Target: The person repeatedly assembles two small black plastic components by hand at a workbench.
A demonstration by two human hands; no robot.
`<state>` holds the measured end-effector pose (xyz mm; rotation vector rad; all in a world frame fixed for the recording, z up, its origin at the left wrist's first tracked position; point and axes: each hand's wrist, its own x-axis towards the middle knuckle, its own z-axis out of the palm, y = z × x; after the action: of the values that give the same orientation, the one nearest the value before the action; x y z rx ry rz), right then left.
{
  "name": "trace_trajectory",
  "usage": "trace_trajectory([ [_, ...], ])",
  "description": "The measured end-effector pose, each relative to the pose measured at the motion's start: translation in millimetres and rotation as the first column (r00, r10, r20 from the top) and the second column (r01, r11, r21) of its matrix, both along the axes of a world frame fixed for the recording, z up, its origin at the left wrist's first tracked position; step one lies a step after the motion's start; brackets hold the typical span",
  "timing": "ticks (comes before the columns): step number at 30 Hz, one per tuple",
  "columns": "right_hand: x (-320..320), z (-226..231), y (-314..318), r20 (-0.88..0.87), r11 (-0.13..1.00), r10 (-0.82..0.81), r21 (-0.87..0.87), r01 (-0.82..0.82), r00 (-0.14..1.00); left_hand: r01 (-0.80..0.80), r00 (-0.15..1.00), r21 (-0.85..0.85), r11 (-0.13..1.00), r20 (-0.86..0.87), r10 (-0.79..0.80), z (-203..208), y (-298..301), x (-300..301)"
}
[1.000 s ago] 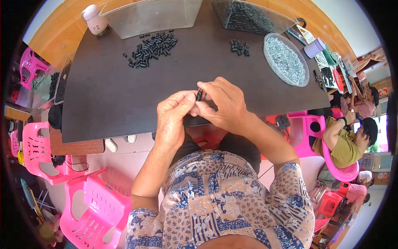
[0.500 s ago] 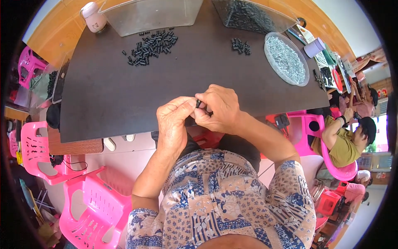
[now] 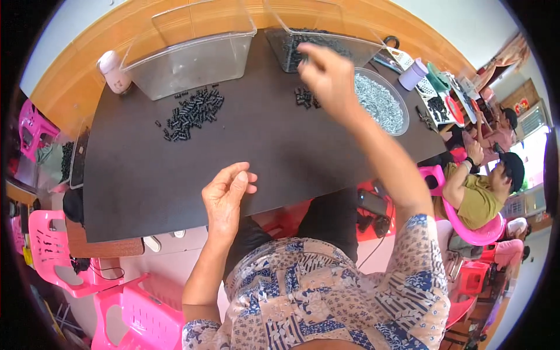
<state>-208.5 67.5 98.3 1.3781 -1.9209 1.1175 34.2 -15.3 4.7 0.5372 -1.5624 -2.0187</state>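
My left hand (image 3: 227, 189) hovers just above the near part of the dark table (image 3: 251, 140), its fingers curled in with the thumb against them. Whatever lies between those fingers, if anything, is hidden. My right hand (image 3: 328, 76) is stretched far forward, blurred by motion. It passes over a small heap of short black ribbed plastic parts (image 3: 303, 98), in front of a clear bin of black parts (image 3: 291, 52). Beside it stands a round clear tray of small silvery metal pieces (image 3: 382, 105), partly covered by my right hand and forearm.
A larger pile of black parts (image 3: 192, 114) lies at the left, before another clear bin (image 3: 198, 70). A pink-white bottle (image 3: 114, 73) and a lilac cup (image 3: 413, 74) stand at the back. Pink chairs (image 3: 55, 251) are at the left; a co-worker (image 3: 481, 189) sits at the right.
My hands, earlier together around a small black part, have separated. The right has swung forward and right toward the bin; the left has drawn slightly left. The view has shifted.
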Motion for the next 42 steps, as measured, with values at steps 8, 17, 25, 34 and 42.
trace_trajectory([
  [8, -166.8, 21.3, -35.8, -0.229, 0.883, -0.424, 0.111, 0.457, 0.876, 0.007, 1.0, 0.0, 1.0, 0.015, -0.007, -3.6, -4.0, -4.6],
  [17, -53.3, 8.3, 45.7, -0.031, 0.989, -0.149, -0.018, 0.149, 0.988, 0.023, 0.999, -0.007, 1.0, 0.047, -0.023, -6.5, -0.8, -2.4],
  [25, 101.9, -121.8, 181.8, 0.107, 0.916, 0.076, 0.385, -0.112, 0.991, 0.009, 1.0, -0.069, 0.998, 0.021, -0.007, -7.0, -2.4, -5.2],
  [34, 60.5, -225.1, 201.0, -0.048, 0.697, -0.517, 0.557, 0.453, 0.854, 0.033, 0.999, -0.046, 0.998, 0.013, -0.032, -10.3, 1.8, -2.3],
  [42, 27.5, -268.0, 207.2, 0.008, 0.749, -0.558, 0.434, 0.5, 0.83, 0.051, 0.999, -0.018, 0.999, 0.011, -0.051, -3.3, 3.6, -0.4],
])
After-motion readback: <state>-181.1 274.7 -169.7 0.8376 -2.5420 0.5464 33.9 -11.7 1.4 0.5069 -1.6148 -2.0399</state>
